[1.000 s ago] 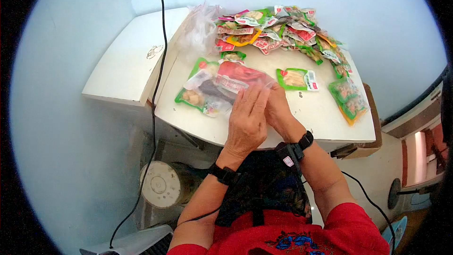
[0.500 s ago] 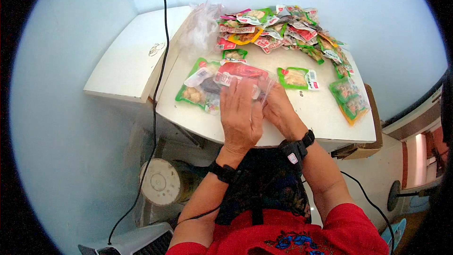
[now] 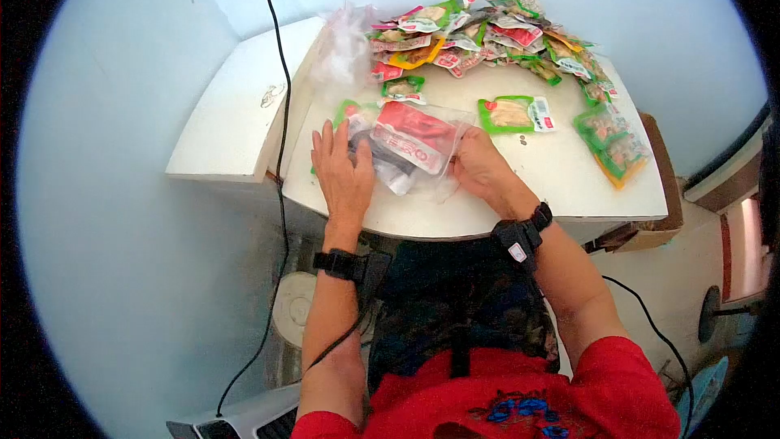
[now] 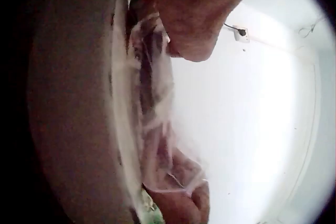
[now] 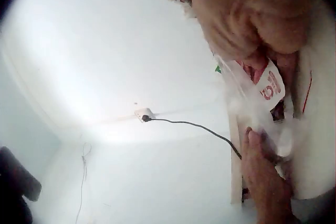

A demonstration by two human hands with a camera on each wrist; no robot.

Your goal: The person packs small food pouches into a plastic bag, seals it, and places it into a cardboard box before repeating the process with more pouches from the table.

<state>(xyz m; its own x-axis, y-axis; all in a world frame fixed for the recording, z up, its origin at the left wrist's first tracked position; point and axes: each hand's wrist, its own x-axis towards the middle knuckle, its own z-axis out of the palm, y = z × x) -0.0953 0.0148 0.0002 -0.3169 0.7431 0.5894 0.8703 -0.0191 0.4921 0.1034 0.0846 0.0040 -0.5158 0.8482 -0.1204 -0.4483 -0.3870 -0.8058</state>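
A clear plastic bag (image 3: 446, 189) lies near the table's front with a red packet (image 3: 414, 128) inside, its white label facing up. At its right end my right hand (image 3: 487, 166) pinches the plastic. My left hand (image 3: 343, 169) rests at the left end, fingers straight and spread over the packets. Between them a dark packet (image 3: 380, 154) shows through the plastic. Part of a green-edged packet (image 3: 348, 108) peeks out past the left fingertips; the rest is hidden. In the right wrist view, the cloudy film (image 5: 247, 98) stretches between both hands.
Many food packets (image 3: 487, 36) are heaped along the table's back. A crumpled clear bag (image 3: 343, 53) sits at the back left. A green-edged packet (image 3: 510, 112) lies right of my hands, and more bagged packets (image 3: 611, 142) at the right edge. A black cable (image 3: 280, 73) hangs at the left.
My left hand has moved left, from beside the right hand to the packets' left end. The right hand stays at the bag's right end, and the red packet shows more fully.
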